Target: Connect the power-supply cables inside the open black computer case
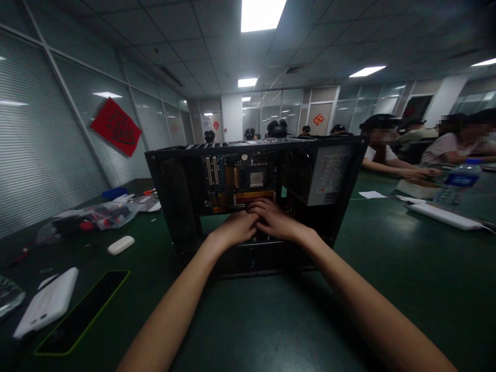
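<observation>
A black computer case (253, 253) stands with its side off on the green table, facing me. Inside it are a motherboard (240, 181) with a square silver processor area, and a grey power supply (329, 175) at the upper right. My left hand (241, 226) and my right hand (274, 218) meet at the motherboard's lower edge, just below the orange and red memory slots (253, 197). The fingers of both hands are bent and drawn together. Whatever lies between or beneath them is hidden and too dark to name.
On the left lie a green-edged dark phone (83, 315), a white phone (50, 299), a white earbud case (121, 245) and plastic bags (101, 214). Rightward are a water bottle (459, 183), a white power strip (445, 214) and an open box (416, 188); other people sit beyond.
</observation>
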Demonstrator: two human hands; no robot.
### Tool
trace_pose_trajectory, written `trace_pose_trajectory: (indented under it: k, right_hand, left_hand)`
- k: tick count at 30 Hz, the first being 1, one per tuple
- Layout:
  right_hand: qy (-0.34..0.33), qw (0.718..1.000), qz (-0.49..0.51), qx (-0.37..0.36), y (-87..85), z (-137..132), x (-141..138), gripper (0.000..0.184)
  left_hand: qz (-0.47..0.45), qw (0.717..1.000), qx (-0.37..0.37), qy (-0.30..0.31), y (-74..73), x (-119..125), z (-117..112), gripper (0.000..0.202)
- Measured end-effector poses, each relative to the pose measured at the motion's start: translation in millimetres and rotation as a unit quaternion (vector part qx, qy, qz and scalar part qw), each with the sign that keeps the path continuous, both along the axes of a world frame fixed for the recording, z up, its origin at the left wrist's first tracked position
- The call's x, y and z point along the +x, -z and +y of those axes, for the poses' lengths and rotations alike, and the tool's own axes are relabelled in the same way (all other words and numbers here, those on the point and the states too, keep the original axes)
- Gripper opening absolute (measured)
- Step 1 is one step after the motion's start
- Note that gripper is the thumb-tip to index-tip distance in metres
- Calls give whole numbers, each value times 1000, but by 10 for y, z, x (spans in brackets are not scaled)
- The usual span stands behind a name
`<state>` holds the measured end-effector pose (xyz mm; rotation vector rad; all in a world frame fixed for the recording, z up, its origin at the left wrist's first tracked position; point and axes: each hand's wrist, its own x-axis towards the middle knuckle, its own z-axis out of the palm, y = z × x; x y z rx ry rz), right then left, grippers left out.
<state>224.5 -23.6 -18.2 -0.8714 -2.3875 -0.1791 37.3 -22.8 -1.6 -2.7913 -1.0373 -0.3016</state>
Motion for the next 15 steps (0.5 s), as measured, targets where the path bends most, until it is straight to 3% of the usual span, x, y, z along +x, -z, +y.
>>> trace_pose_trajectory:
  k: [6,9,13,15]
  right_hand:
    - [-5,1000,-4,-12,-22,-4,-16,18]
    - [23,999,3,-25,-43,-31,-25,14]
    - [39,990,19,-137,2,-21,-6,19]
    - [38,980,19,-195,51,6,29,21]
  left_hand:
    - [25,999,26,-4,-7,0,-2,24]
    - [13,999,30,-5,-7,-5,1,25]
    - [-14,998,40,-35,-19,-21,-1,25]
    - [-28,996,40,-77,-32,-32,0,26]
